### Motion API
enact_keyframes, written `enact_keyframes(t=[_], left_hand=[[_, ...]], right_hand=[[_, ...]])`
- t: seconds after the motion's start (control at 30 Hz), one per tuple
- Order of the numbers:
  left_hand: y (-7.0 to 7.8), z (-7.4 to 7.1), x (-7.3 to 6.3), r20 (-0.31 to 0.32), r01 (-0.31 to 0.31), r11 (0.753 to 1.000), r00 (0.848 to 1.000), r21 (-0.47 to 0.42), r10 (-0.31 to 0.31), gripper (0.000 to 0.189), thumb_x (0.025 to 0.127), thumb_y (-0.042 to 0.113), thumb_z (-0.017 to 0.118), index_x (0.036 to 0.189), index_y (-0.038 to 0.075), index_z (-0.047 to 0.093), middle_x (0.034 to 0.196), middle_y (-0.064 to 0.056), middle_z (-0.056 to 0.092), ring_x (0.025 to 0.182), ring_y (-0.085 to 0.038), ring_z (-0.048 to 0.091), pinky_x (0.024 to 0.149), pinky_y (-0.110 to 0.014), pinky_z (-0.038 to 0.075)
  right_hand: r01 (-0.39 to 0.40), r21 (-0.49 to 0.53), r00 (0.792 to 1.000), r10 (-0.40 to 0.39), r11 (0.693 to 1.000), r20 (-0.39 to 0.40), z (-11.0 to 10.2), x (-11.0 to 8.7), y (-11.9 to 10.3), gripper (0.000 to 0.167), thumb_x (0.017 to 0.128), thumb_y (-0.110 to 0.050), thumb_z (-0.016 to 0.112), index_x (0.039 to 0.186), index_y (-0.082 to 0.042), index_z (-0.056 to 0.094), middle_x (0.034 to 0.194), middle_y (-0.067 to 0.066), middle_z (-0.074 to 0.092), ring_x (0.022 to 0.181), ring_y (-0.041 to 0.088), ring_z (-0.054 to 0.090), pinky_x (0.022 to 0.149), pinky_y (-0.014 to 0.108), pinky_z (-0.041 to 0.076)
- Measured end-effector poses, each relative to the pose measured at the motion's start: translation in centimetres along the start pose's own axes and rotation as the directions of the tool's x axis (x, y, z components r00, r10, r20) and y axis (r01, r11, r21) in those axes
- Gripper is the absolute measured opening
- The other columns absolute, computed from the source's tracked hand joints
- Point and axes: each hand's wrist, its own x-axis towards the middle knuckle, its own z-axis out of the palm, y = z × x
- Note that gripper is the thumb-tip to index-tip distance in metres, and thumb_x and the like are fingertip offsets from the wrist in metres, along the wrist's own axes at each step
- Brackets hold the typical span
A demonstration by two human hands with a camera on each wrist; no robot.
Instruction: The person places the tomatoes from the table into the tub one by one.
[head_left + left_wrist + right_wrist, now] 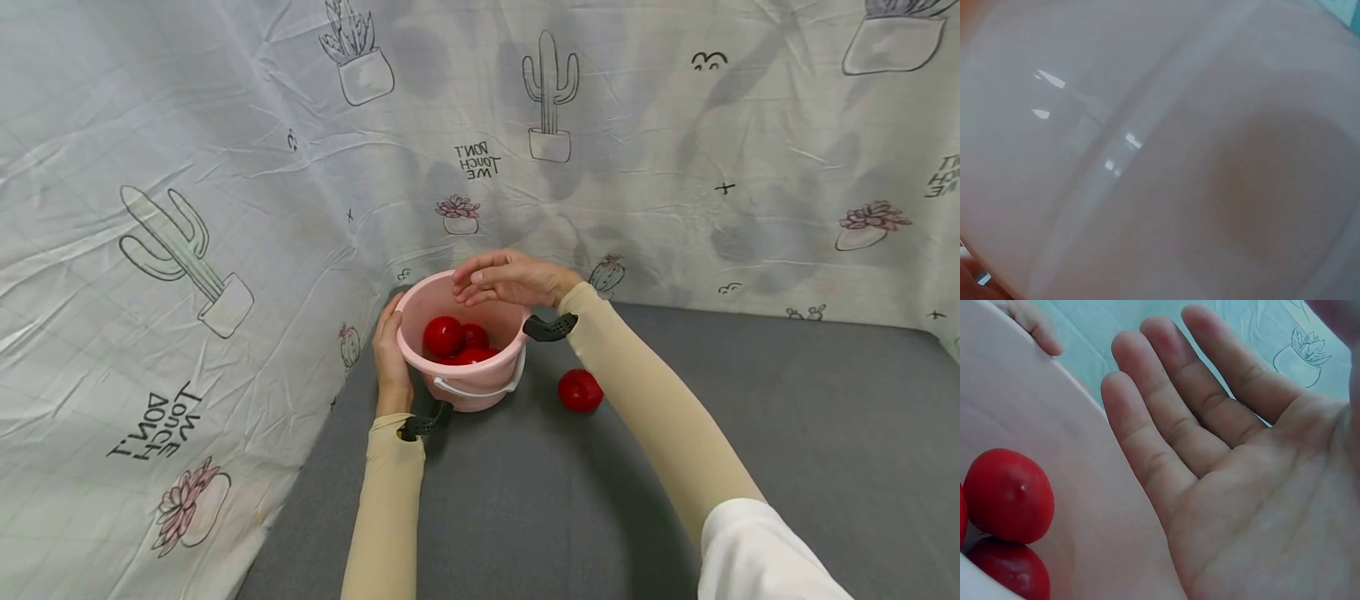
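Observation:
A pink bucket (468,379) with a white handle stands on the grey surface, holding several red tomatoes (443,337). Against its left side, my left hand (392,358) grips the bucket, fingers curved round the outer wall up by the rim; in the left wrist view the pink wall (1147,94) fills nearly everything. Over the far right part of the rim hovers my right hand (513,279), its fingers extended and its palm bare, as the right wrist view shows. Tomatoes (1010,495) lie inside the bucket below it.
One tomato (581,390) lies on the grey cloth (510,500) right of the bucket, beside the right forearm. A white curtain (637,167) printed with cacti hangs behind and along the left, close to the bucket.

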Motion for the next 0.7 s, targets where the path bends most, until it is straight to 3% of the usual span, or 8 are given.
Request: enact_keyframes(t=[0.13,0.23,0.3,0.37,0.5,0.6,0.63,0.7], left_hand=[[0.0,0.1,-0.2,-0.001,-0.003,1.000,1.000,0.005,0.003,0.046,0.105,0.034,0.037,0.146,0.023,0.053,0.150,0.003,0.053,0.137,-0.014,0.047,0.121,-0.038,0.034],[0.0,0.3,-0.2,-0.003,-0.003,1.000,1.000,-0.003,0.003,0.045,0.105,0.033,0.037,0.146,0.023,0.054,0.149,0.002,0.054,0.137,-0.015,0.047,0.121,-0.039,0.034],[-0.1,0.4,-0.2,0.002,0.001,1.000,1.000,-0.006,-0.001,0.045,0.105,0.032,0.037,0.146,0.023,0.054,0.150,0.002,0.054,0.137,-0.015,0.048,0.121,-0.038,0.034],[-0.1,0.6,-0.2,0.008,0.004,1.000,1.000,-0.015,-0.004,0.045,0.105,0.032,0.038,0.146,0.023,0.055,0.149,0.002,0.054,0.137,-0.015,0.048,0.121,-0.038,0.035],[-0.1,0.8,-0.2,0.020,0.000,0.999,1.000,-0.037,0.001,0.045,0.105,0.031,0.037,0.146,0.023,0.054,0.149,0.000,0.054,0.137,-0.016,0.048,0.121,-0.039,0.035],[-0.1,0.5,-0.1,0.016,0.000,0.999,1.000,-0.038,0.001,0.044,0.105,0.032,0.037,0.145,0.023,0.054,0.148,0.001,0.054,0.136,-0.016,0.048,0.121,-0.040,0.035],[-0.1,0.4,-0.1,0.014,0.003,1.000,1.000,-0.031,-0.002,0.044,0.105,0.033,0.037,0.145,0.024,0.054,0.148,0.002,0.054,0.136,-0.015,0.048,0.121,-0.040,0.035],[-0.2,0.1,-0.1,0.011,0.008,1.000,1.000,-0.022,-0.008,0.045,0.105,0.034,0.037,0.146,0.025,0.053,0.149,0.003,0.053,0.137,-0.015,0.047,0.121,-0.040,0.034]], right_hand=[[-0.003,-0.023,1.000,0.002,1.000,-0.026,0.2,-0.4,-0.1,0.023,0.096,-0.012,0.062,0.116,-0.006,0.071,0.115,0.009,0.071,0.111,0.026,0.067,0.102,0.034,0.054],[0.009,-0.124,0.994,-0.023,0.992,-0.109,0.8,-1.1,-0.7,0.026,0.098,-0.009,0.056,0.121,-0.004,0.068,0.117,0.010,0.070,0.113,0.028,0.066,0.108,0.041,0.051],[0.002,-0.246,0.980,-0.052,0.969,-0.193,1.6,-2.1,-1.4,0.027,0.099,-0.012,0.056,0.123,-0.005,0.067,0.119,0.010,0.070,0.116,0.029,0.065,0.110,0.047,0.048],[-0.022,-0.385,0.956,-0.093,0.923,-0.279,2.7,-3.4,-2.4,0.028,0.100,-0.016,0.059,0.125,-0.007,0.066,0.121,0.011,0.070,0.117,0.028,0.065,0.111,0.052,0.046],[-0.041,-0.607,0.879,-0.260,0.794,-0.400,4.8,-6.6,-4.0,0.032,0.099,-0.024,0.064,0.128,-0.010,0.065,0.126,0.008,0.068,0.118,0.022,0.063,0.107,0.046,0.050],[0.013,-0.703,0.781,-0.446,0.711,-0.436,5.5,-9.0,-3.7,0.031,0.098,-0.020,0.065,0.126,-0.007,0.065,0.122,0.003,0.067,0.112,0.016,0.063,0.100,0.032,0.053],[0.045,-0.713,0.745,-0.500,0.699,-0.442,5.6,-9.8,-3.3,0.029,0.098,-0.017,0.065,0.125,-0.005,0.065,0.121,0.002,0.067,0.111,0.015,0.064,0.098,0.029,0.053],[0.120,-0.688,0.672,-0.568,0.716,-0.475,5.5,-11.3,-2.1,0.027,0.098,-0.012,0.065,0.123,-0.002,0.065,0.117,0.000,0.068,0.110,0.014,0.064,0.096,0.024,0.053]])
